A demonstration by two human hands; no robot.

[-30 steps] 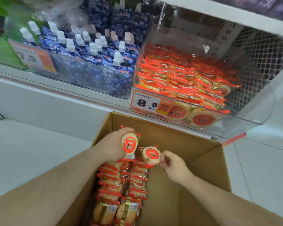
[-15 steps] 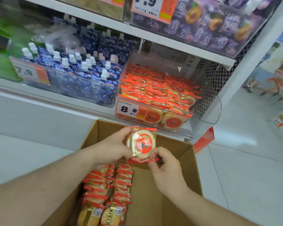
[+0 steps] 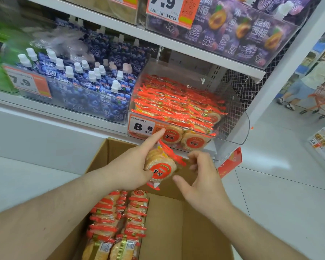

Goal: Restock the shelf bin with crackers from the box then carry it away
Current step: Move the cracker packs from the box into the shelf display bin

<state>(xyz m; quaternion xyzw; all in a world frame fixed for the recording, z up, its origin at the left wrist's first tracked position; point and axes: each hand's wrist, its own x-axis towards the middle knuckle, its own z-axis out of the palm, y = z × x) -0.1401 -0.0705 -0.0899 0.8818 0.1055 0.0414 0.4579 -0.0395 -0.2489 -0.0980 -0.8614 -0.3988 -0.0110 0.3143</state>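
Just above the open brown cardboard box (image 3: 178,218), the left hand (image 3: 131,166) is gripping a clear-wrapped pack of round crackers with red labels (image 3: 160,166), forefinger stretched out. The clear plastic shelf bin (image 3: 233,132), already heaped with the same packs, is lying at twelve to one o'clock, near, and the pack's long axis is tilting towards it. The right hand (image 3: 203,181) is hovering at three o'clock, fingers loose, holding nothing. Half a second ago both hands were sharing the pack; now the right is letting go.
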